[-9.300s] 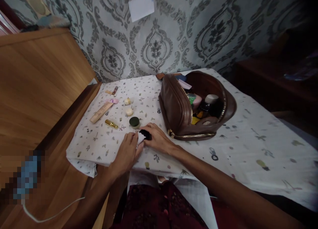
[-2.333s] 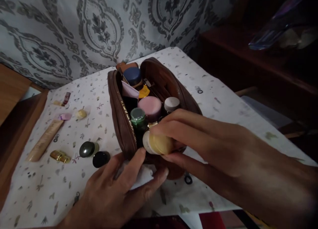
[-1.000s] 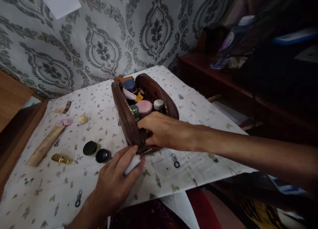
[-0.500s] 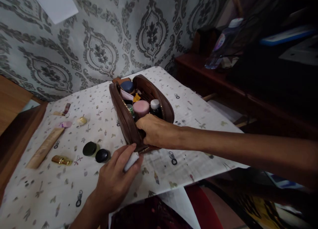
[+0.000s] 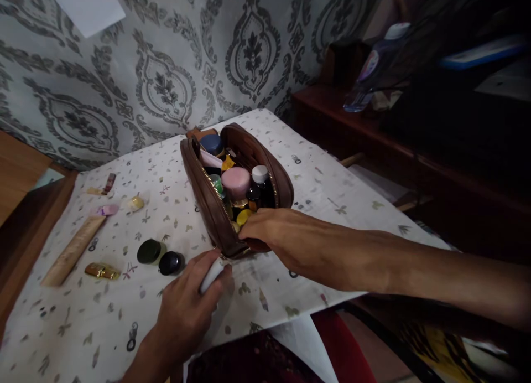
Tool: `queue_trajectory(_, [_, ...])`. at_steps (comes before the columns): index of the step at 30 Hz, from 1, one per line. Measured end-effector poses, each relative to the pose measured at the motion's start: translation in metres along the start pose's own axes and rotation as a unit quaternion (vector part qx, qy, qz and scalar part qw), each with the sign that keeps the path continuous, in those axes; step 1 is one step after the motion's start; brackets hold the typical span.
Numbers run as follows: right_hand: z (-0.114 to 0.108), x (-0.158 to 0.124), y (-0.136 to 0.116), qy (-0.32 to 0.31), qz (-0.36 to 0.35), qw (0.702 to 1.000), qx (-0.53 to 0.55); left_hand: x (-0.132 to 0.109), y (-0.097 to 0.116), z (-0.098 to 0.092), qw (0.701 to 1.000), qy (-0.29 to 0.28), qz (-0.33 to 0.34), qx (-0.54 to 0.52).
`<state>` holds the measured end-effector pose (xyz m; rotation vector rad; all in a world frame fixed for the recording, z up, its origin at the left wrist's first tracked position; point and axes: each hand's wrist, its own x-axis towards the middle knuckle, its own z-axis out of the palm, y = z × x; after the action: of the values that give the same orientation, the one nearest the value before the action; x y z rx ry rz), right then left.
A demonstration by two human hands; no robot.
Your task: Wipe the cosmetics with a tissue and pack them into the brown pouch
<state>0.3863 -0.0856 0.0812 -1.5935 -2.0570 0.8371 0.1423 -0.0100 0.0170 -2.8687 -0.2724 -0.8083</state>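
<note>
A brown zip-up toiletry bag (image 5: 199,206) stands unzipped on the table, packed with cosmetics. My right hand (image 5: 265,231) reaches into its near end; the fingertips are hidden inside, so I cannot tell whether they grip anything. Close to them is a yellow lid (image 5: 244,217). Behind sit a pink-lidded jar (image 5: 235,182), a dark bottle with a white cap (image 5: 260,175) and a blue lid (image 5: 212,144). At the bag's near corner, my left hand (image 5: 188,294) is closed around a small white cylindrical item (image 5: 212,274), its kind unclear. Two dark-lidded jars (image 5: 151,252) lie left of that hand.
On the left of the patterned cloth (image 5: 174,161) lie a beige squeeze tube (image 5: 74,250), a gold tube (image 5: 102,270), a purple item (image 5: 105,210) and a small yellowish item (image 5: 135,202). A clear bottle (image 5: 375,67) stands on the dark furniture at right.
My right hand has drawn back toward the bag's near end, uncovering the yellow lid and a small dark bottle. My left hand has shifted slightly left and down, still holding the white item.
</note>
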Motion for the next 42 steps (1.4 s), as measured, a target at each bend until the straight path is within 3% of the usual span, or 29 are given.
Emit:
queue_trajectory(6, [-0.001, 0.003, -0.003, 0.017, -0.019, 1.000, -0.012, 0.002, 0.004, 0.003, 1.000, -0.003, -0.008, 0.005])
queue_trajectory(11, [-0.005, 0.002, -0.008, -0.023, -0.019, 0.998, -0.057, 0.000, 0.005, 0.004, 1.000, -0.016, -0.007, 0.011])
queue_trajectory(17, [0.000, 0.006, -0.002, 0.002, -0.043, 0.998, -0.054, -0.001, 0.006, 0.006, 1.000, -0.018, -0.006, 0.006])
queue_trajectory(21, [0.004, 0.013, 0.001, -0.023, -0.057, 0.994, -0.086, -0.001, 0.006, 0.007, 1.000, -0.009, -0.005, 0.008])
queue_trajectory(29, [0.001, 0.019, -0.001, -0.063, -0.039, 0.995, -0.064, -0.006, 0.007, 0.009, 1.000, -0.018, -0.022, 0.008])
queue_trajectory(38, [0.001, 0.025, -0.008, -0.088, -0.004, 0.986, -0.139, -0.010, 0.008, 0.013, 0.998, -0.043, -0.038, -0.003])
queue_trajectory(42, [0.004, 0.025, -0.004, -0.091, -0.017, 0.988, -0.126, -0.001, 0.008, 0.005, 1.000, -0.014, -0.009, 0.004])
